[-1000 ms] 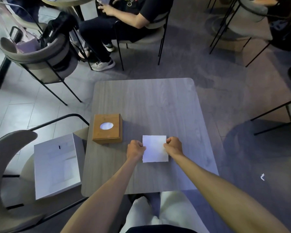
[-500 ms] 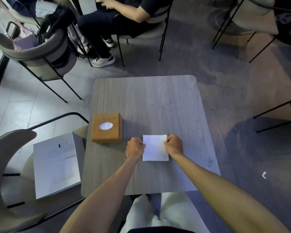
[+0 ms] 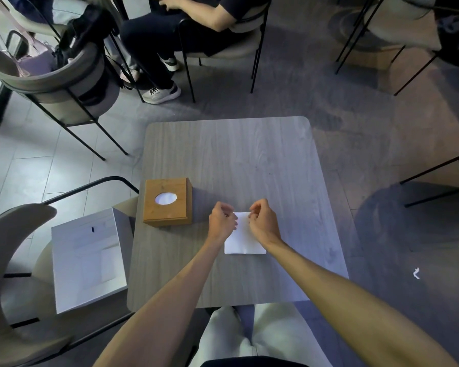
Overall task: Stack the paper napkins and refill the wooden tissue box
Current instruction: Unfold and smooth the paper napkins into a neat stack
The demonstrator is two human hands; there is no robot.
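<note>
Moved up to twelve o'clock edge of napkin stack (image 3: 245,241), left hand (image 3: 221,223) and right hand (image 3: 265,224), each grip pinching it.

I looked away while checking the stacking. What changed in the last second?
Both hands slid from the sides of the napkin stack forward to its far edge. The left hand and right hand now seem to pinch the far corners. The stack itself, the wooden tissue box and the white box beside the table stayed put.

Head-worn view, seemingly steep, over table (image 3: 236,160)
</note>
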